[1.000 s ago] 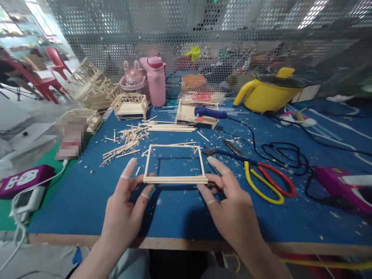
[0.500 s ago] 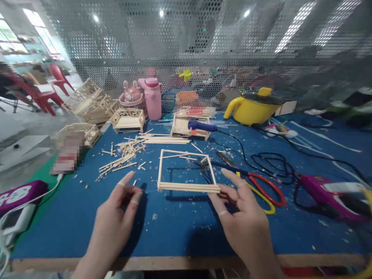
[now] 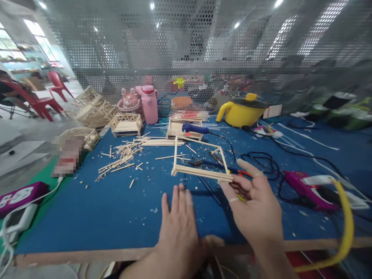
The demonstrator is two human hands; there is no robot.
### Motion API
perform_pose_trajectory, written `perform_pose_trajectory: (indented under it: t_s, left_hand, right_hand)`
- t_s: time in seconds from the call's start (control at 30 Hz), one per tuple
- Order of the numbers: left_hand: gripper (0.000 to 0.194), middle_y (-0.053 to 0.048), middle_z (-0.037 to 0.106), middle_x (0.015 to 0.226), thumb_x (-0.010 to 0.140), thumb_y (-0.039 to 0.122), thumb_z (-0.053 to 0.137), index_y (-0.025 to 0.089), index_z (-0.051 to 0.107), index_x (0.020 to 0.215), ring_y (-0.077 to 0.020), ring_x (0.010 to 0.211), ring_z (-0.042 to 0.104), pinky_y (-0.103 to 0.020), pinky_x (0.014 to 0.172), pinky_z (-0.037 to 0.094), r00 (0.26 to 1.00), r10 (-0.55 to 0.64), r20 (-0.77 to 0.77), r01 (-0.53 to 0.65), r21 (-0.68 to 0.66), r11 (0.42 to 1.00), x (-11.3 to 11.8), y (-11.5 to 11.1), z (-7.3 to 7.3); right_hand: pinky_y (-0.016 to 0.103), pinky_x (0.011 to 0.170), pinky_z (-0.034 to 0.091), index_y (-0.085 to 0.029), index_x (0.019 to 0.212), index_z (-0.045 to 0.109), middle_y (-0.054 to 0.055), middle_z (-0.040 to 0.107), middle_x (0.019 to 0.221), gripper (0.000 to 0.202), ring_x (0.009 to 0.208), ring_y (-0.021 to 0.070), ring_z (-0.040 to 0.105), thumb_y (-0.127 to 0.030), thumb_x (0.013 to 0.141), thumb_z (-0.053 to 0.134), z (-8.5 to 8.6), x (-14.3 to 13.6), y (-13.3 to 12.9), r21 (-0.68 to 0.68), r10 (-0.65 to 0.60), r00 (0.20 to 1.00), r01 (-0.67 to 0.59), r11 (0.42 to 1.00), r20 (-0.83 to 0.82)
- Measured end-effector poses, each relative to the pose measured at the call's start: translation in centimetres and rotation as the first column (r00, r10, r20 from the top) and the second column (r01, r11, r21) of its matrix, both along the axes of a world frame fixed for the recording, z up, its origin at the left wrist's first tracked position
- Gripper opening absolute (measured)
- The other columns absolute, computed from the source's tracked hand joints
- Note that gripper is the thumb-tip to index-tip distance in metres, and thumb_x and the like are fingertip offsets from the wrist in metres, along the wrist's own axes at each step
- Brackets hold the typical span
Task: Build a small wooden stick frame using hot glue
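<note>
Swung inward, the left hand (image 3: 178, 221) lies open over the mat (image 3: 101, 217); frame (image 3: 203, 173), over the pliers (image 3: 195, 162), has shifted right.
Only the right hand (image 3: 253, 199) pinches it, at its near right corner; one-sided support could let it twist or slip. Left thumb blurs; scissors (image 3: 244, 173) mostly hidden.

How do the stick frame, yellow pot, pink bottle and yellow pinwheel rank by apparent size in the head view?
1. Stick frame, by outline, helped by being nearer
2. Yellow pot
3. Pink bottle
4. Yellow pinwheel
</note>
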State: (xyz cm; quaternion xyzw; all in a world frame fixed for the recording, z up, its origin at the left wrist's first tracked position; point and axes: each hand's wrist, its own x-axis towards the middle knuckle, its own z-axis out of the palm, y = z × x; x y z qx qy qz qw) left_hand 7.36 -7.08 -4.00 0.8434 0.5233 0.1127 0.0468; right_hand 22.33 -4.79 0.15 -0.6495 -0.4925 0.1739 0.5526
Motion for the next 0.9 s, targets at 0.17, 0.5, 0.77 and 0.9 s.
perform_pose_trajectory:
  t_s: [0.17,0.5,0.77,0.9]
  left_hand:
    - [0.070,-0.009,0.028,0.152,0.092,0.059,0.021,0.017,0.021,0.147,-0.0256,0.140,0.025,-0.055,0.112,0.026,0.915,-0.379,0.136,0.393,-0.098,0.914,1.5,0.7,1.6]
    - [0.080,-0.015,0.027,0.150,0.087,0.067,0.027,0.012,0.031,0.144,-0.0337,0.138,0.029,-0.055,0.106,0.032,0.982,0.117,-0.148,-0.104,0.093,0.990,-9.5,1.1,-1.1]
    - [0.104,-0.022,0.014,0.152,0.076,0.079,0.026,0.001,0.024,0.145,-0.0377,0.141,0.011,-0.058,0.113,0.014,0.978,-0.205,-0.036,0.198,-0.137,0.970,-1.8,2.2,1.8]
    - [0.077,-0.014,0.024,0.153,0.089,0.060,0.031,0.011,0.020,0.147,-0.0275,0.142,0.018,-0.052,0.115,0.014,0.827,-0.555,0.090,0.561,-0.177,0.809,-1.0,2.5,2.8]
  right_hand:
    - [0.036,0.079,0.056,-0.026,0.130,0.046,0.007,0.073,0.095,0.060,0.079,0.0195,0.069,-0.039,0.076,0.067,0.7,-0.2,-0.3,0.029,0.027,1.000,-0.026,0.999,-0.008]
    - [0.035,0.077,0.056,-0.023,0.130,0.048,0.007,0.074,0.090,0.062,0.073,0.0196,0.069,-0.041,0.074,0.068,0.6,0.6,-1.1,0.011,-0.031,0.999,0.031,0.999,0.014]
    - [0.035,0.076,0.057,-0.022,0.128,0.048,0.007,0.073,0.090,0.058,0.075,0.0196,0.069,-0.038,0.076,0.067,0.8,-1.2,-0.2,0.045,0.048,0.999,-0.048,0.998,0.005]
    - [0.034,0.076,0.057,-0.023,0.130,0.046,0.007,0.072,0.092,0.058,0.078,0.0195,0.068,-0.036,0.077,0.066,1.0,-2.0,0.3,0.064,0.103,0.995,-0.102,0.993,-0.012]
